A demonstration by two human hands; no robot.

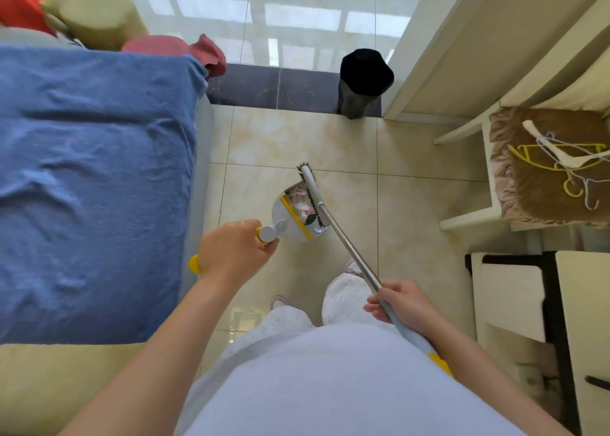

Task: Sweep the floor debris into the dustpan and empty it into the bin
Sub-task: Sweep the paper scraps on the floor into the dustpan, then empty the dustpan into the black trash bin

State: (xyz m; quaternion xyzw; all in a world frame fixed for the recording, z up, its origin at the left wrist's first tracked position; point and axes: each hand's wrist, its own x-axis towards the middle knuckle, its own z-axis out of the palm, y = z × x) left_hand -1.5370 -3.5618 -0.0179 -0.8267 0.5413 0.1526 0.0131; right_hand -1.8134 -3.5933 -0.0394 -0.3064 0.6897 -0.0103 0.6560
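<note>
We hold the grey-and-yellow plastic dustpan point(298, 219) in our left hand point(232, 252) and the steel-handled broom point(333, 224) in our right hand point(404, 307) — each grip clenched; paper debris point(305, 204) is collected — emptying into the black bin point(364, 82) remains.

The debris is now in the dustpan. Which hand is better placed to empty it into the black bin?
Probably the left hand. It already grips the handle of the dustpan, which holds the debris. The right hand holds the broom. The bin stands ahead.

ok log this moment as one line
left hand: holds dustpan | right hand: holds broom at pan mouth | scraps: in pan | bin: ahead, not reached
</note>
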